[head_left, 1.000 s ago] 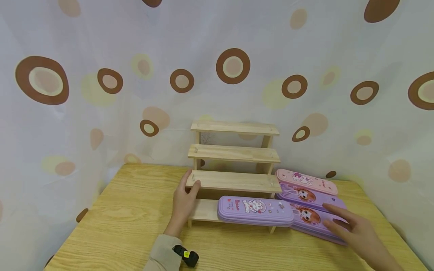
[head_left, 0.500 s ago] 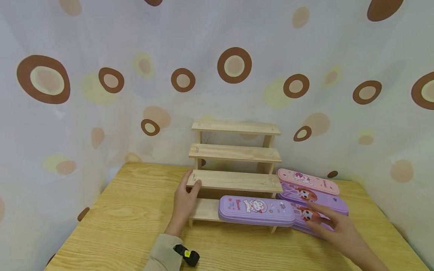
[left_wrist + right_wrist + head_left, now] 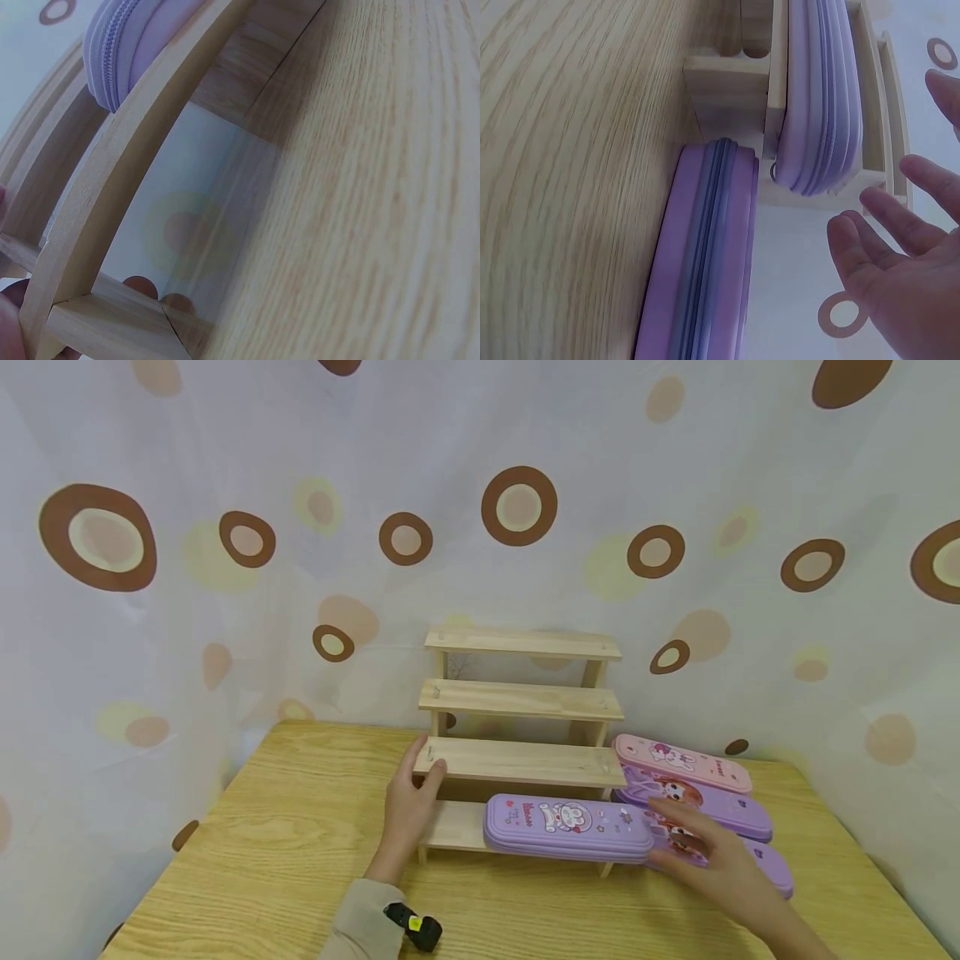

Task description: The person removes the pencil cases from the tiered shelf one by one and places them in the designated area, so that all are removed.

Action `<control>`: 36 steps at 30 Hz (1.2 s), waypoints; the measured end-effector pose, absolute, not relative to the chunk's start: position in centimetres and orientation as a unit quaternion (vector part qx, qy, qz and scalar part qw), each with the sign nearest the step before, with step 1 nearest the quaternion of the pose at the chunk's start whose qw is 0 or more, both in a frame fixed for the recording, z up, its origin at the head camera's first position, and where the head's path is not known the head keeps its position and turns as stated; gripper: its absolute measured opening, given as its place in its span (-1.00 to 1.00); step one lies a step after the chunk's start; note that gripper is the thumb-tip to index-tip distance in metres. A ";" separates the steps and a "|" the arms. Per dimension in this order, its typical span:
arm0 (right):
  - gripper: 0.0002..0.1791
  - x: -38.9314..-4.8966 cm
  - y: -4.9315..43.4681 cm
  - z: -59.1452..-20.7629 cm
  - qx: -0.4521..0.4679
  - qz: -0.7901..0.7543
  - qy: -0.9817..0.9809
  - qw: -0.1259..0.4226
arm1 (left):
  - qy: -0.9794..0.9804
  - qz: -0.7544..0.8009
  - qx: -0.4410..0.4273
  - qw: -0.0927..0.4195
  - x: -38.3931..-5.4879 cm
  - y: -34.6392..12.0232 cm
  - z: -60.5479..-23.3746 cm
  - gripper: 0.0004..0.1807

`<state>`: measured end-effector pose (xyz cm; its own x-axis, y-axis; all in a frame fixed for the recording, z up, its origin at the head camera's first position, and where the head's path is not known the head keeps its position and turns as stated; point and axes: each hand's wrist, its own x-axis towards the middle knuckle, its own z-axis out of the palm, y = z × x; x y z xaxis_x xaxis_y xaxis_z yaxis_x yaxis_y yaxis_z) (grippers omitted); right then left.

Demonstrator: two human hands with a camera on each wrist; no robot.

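Note:
A stepped wooden shelf (image 3: 517, 760) stands on the table, and my left hand (image 3: 408, 802) grips the left end of its second-lowest board, thumb on top. On the lowest board lies a purple zippered pencil case (image 3: 568, 828) with a rabbit picture, reaching past the board's right end. My right hand (image 3: 705, 860) is by that end of the case, fingers spread. In the right wrist view a gap shows between the fingertips (image 3: 845, 229) and the case. The left wrist view shows only a bit of the left hand at its lower left edge.
Right of the shelf, two purple pencil cases with a girl picture (image 3: 723, 814) and a pink one (image 3: 682, 762) lie in a row. The right hand partly covers the nearest. A patterned curtain (image 3: 225, 635) hangs behind the wooden table (image 3: 247, 860).
My right hand has moved left, from over the nearest girl-picture case to the right end of the rabbit case. My left hand keeps its hold on the shelf.

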<state>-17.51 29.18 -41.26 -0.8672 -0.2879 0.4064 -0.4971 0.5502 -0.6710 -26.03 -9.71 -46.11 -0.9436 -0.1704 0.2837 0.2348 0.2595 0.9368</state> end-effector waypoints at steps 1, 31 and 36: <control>-0.35 -17.6 29.0 -41.2 0.223 0.412 -0.874 0.125 | -0.776 -0.608 -0.022 0.168 -26.0 -9.7 -46.1 -0.38; -0.32 -19.9 25.9 -42.9 0.268 0.341 -0.891 0.133 | -0.775 -0.609 -0.019 0.166 -25.9 -9.7 -45.9 -0.38; -0.28 -20.5 25.5 -43.3 0.266 0.342 -0.895 0.107 | -0.775 -0.609 -0.019 0.168 -25.9 -9.7 -46.0 -0.38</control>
